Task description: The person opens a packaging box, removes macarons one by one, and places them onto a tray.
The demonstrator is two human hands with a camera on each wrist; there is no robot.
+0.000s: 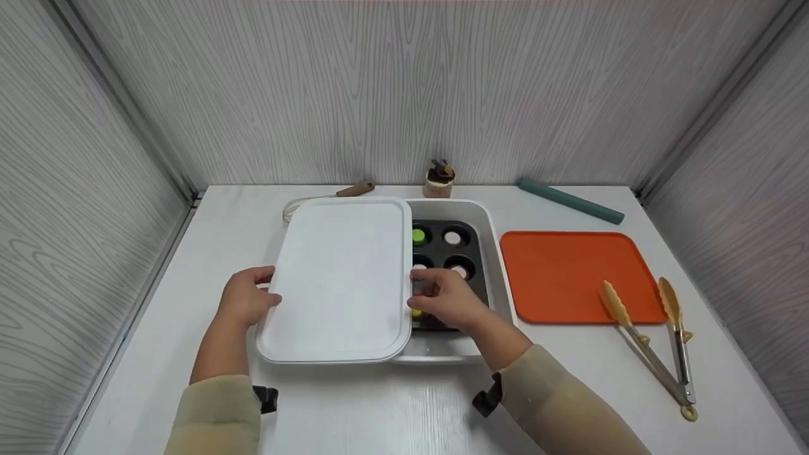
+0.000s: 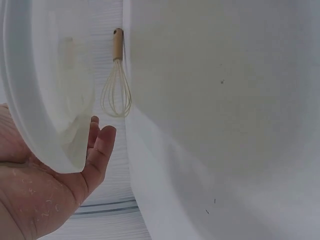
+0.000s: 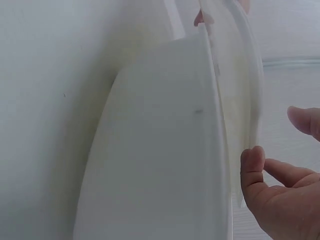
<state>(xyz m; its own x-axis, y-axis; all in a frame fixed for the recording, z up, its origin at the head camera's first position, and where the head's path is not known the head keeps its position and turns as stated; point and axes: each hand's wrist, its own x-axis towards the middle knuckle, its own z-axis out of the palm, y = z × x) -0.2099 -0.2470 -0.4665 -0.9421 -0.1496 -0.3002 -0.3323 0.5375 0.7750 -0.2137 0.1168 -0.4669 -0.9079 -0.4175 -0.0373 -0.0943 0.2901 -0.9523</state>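
Grey wood-grain walls (image 1: 316, 95) enclose a white table (image 1: 392, 411). Near its middle sits a white bin (image 1: 502, 291), with the lid (image 1: 341, 278) over its 9 o'clock part. Both hands grasp that lid: the left hand (image 1: 244, 297) at its 9 o'clock edge, the right hand (image 1: 449, 300) at its 3 o'clock edge, fingertips only. Whether the lid also rests on the bin's rim, I cannot tell.

Handling it well should mean matching the height of both hands, keeping the lid level and moving it slowly; a dip at 3 o'clock could bring edge or knuckles down on what lies below. With so little grip on that side, a firmer hold seems wise.

Inside the bin stands a dark pan (image 1: 437, 248). Its visible cups hold a green piece (image 1: 418, 237) at 12 o'clock, pale pieces (image 1: 452, 238) towards 1 o'clock, and something yellow (image 1: 416, 313) nearer 6; the lid hides the rest.
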